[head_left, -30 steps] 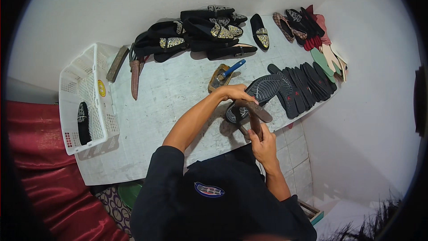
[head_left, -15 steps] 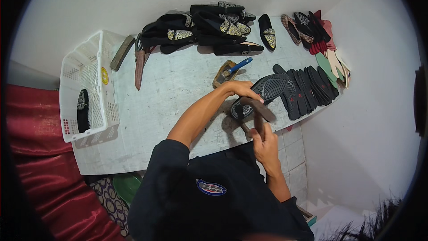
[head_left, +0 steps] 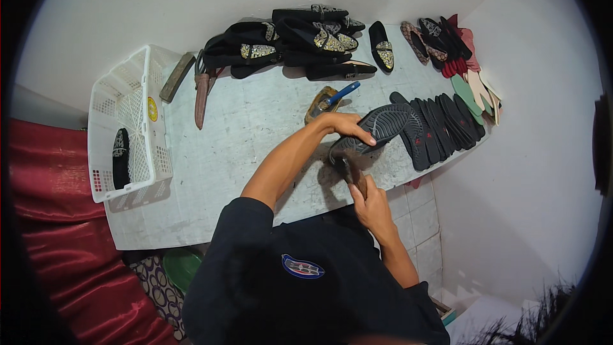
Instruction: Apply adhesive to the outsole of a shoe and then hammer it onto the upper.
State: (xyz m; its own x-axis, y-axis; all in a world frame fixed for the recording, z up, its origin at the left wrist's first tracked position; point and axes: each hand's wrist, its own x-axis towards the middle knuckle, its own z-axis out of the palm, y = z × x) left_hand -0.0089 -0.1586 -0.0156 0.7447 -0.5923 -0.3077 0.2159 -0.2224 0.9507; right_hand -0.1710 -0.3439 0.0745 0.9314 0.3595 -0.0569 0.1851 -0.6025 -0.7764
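Observation:
My left hand [head_left: 350,128] is closed around the middle of a black shoe [head_left: 388,122] held sole up, thumb across its ribbed outsole. The shoe slants over the table's near edge, its lower end toward me. My right hand [head_left: 373,209] grips the handle of a hammer [head_left: 361,182], a dark brown tool blurred by motion. Its head is down at the lower end of the shoe; whether it touches cannot be made out. Just beyond my left hand sits a yellowish glue tray [head_left: 315,107] with a blue-handled brush [head_left: 345,92] across it.
Black soles [head_left: 440,129] stand in a row at right, beside green and cream insoles [head_left: 469,96]. Black shoes with glittery toes [head_left: 287,41] are heaped along the wall. A white plastic basket [head_left: 150,147] with one shoe [head_left: 120,160] stands at left, near a dark block [head_left: 177,78].
The hammer has swung down and left from above the shoe onto its lower end. My right hand has moved slightly up and left; my left hand keeps its hold.

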